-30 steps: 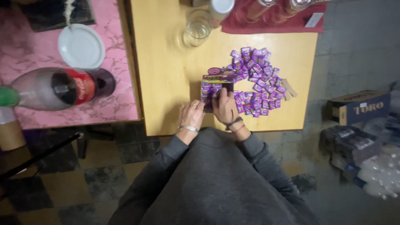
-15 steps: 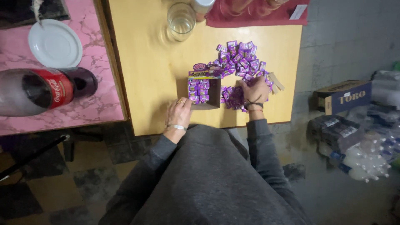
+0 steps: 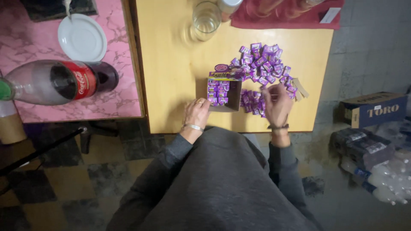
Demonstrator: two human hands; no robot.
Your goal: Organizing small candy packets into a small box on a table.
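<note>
Left hand (image 3: 197, 113), wearing a ring and a metal bangle, rests flat on the yellow table (image 3: 171, 85) with fingers loosely curled, its fingertips touching the near left corner of the small cardboard box (image 3: 224, 92); it grips nothing. Right hand (image 3: 277, 102), a dark band at the wrist, lies fingers spread on the near edge of the pile of purple wrapped candies (image 3: 265, 68); whether it has pinched any candy cannot be told. Both arms wear grey sleeves.

Small cardboard box: open-topped, between the two hands, near the table's front edge. Its left part holds purple candies stacked in rows; its right part is dark and appears unfilled. A printed purple flap stands up at its far side.

Pile of purple wrapped candies: loose heap, just right of and beyond the box, touching it.

Drinking glass (image 3: 206, 19): clear, upright, at the far edge of the table. Red cloth (image 3: 282, 19): at the far right corner.

Pink table (image 3: 120, 64): adjoining on the left, bearing a dark soda bottle (image 3: 55, 82) lying on its side and a white plate (image 3: 82, 37).

Cardboard carton (image 3: 373, 109): on the floor at right.
</note>
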